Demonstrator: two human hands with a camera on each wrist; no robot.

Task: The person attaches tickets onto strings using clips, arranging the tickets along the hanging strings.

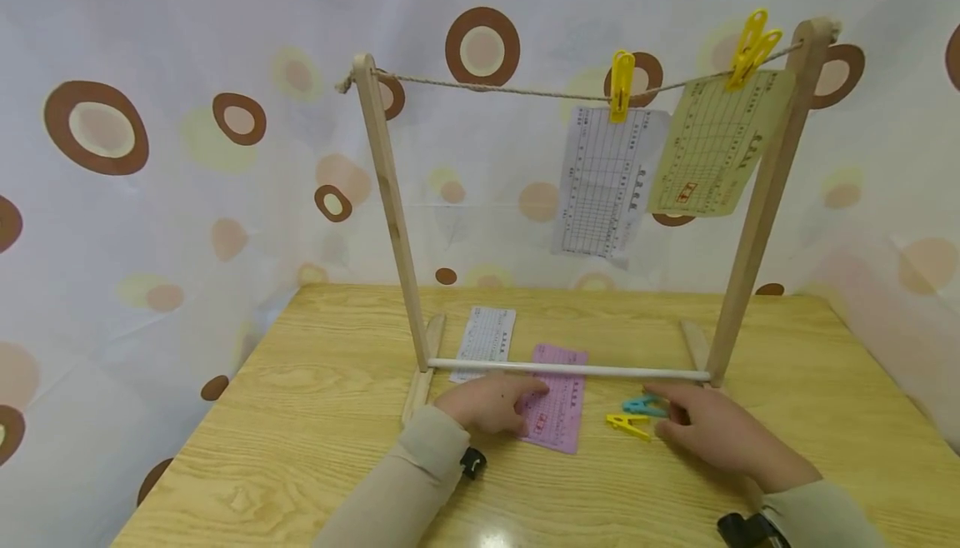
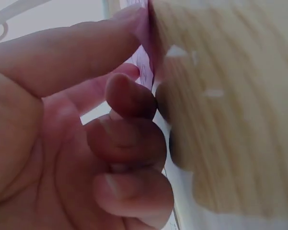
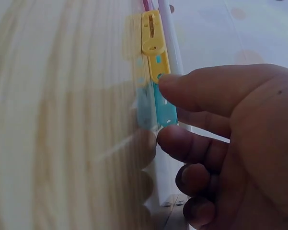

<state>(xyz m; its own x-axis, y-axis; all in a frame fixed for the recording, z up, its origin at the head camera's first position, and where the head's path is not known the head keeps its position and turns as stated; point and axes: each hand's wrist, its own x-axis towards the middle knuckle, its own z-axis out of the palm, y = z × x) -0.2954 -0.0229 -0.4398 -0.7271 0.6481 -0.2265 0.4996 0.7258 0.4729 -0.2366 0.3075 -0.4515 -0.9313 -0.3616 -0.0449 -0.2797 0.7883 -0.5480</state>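
Observation:
My left hand (image 1: pixel 491 402) is at the left edge of a pink slip (image 1: pixel 558 406), thumb and index finger spread on it. In the left wrist view the thumb tip touches the raised edge of the pink slip (image 2: pixel 144 62); the other fingers of the left hand (image 2: pixel 86 115) bend inward. My right hand (image 1: pixel 716 431) has thumb and index finger apart around the end of a blue clip (image 1: pixel 645 406), beside a yellow clip (image 1: pixel 628 425). In the right wrist view the right hand (image 3: pixel 225 124) has its fingertips close to the blue clip (image 3: pixel 166 108), below the yellow clip (image 3: pixel 153 36).
A wooden frame (image 1: pixel 392 198) with a rope (image 1: pixel 487 88) and a white lower bar (image 1: pixel 630 372) stands on the table (image 1: pixel 247 448). Yellow clips hold a white slip (image 1: pixel 603 186) and a yellow slip (image 1: pixel 716 144) on the rope. Another white slip (image 1: pixel 487 333) lies behind my left hand.

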